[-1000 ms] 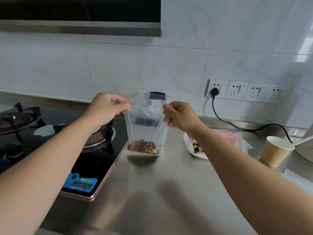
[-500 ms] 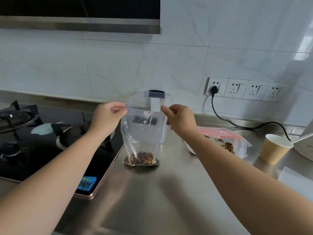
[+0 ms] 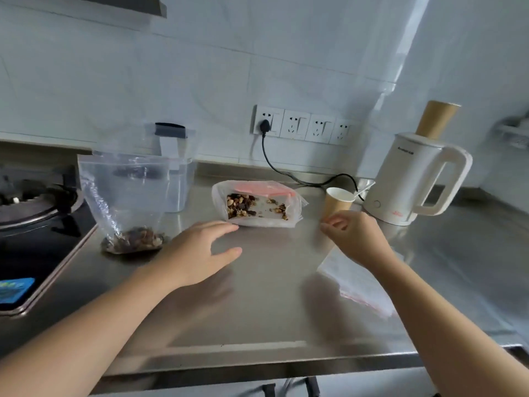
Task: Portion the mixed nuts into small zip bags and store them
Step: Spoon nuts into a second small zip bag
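A small clear zip bag (image 3: 126, 196) stood upright on the brushed steel counter (image 3: 257, 310), just beside the edge of the black glass gas hob (image 3: 37, 239). A shallow layer of mixed nuts (image 3: 133, 242) weighted its base, which is probably why it stood without support. Neither hand touched it.

Left hand (image 3: 200, 250) hovered low over the counter between the standing bag and the supply, fingers spread and nearly straight, holding nothing. Its fingertips lay close to the near edge of the large clear bag with pink zip strip (image 3: 257, 206), which lay on its side with nuts scattered inside; contact could not be confirmed.

Right hand (image 3: 350, 236) was raised in front of the tan paper cup (image 3: 337, 200), fingers loosely curled, apparently empty. Beneath its forearm lay a flat empty zip bag with red seal line (image 3: 357, 285), likely the next one to fill.

A white electric kettle (image 3: 412, 179) stood at right, and a clear plastic container with dark clip (image 3: 174, 167) behind the portioned bag.

Judged: one portion set aside, more remaining in the supply bag; the hands seemed placed to take up the next bag.
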